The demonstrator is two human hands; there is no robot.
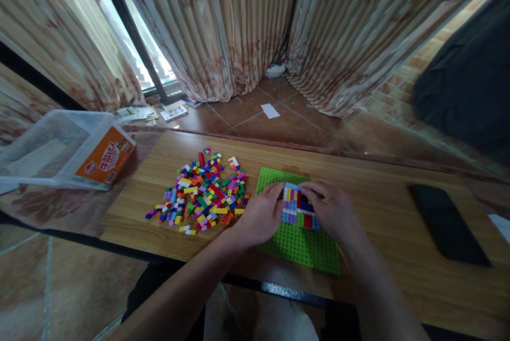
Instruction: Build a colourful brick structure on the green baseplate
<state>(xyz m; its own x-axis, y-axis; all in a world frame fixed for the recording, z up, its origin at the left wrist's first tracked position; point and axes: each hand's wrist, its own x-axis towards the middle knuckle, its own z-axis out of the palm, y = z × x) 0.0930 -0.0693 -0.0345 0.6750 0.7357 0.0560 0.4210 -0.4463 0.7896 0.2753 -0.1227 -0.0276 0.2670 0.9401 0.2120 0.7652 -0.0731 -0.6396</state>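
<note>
A green studded baseplate [303, 248] lies on the wooden table [378, 208], in front of me. On its middle stands a small block of joined bricks [298, 208] in blue, purple, yellow and red. My left hand [261, 216] rests on the plate's left side, its fingers curled against the left edge of the block. My right hand [332, 208] lies on the right side, fingertips pressed on the block's top edge. Left of the plate spreads a heap of several loose coloured bricks [203, 192].
A clear plastic tub with an orange label [67, 150] lies on its side at the table's left end. A black phone [448, 224] lies flat at the right. Curtains and a tiled floor with papers are beyond the table.
</note>
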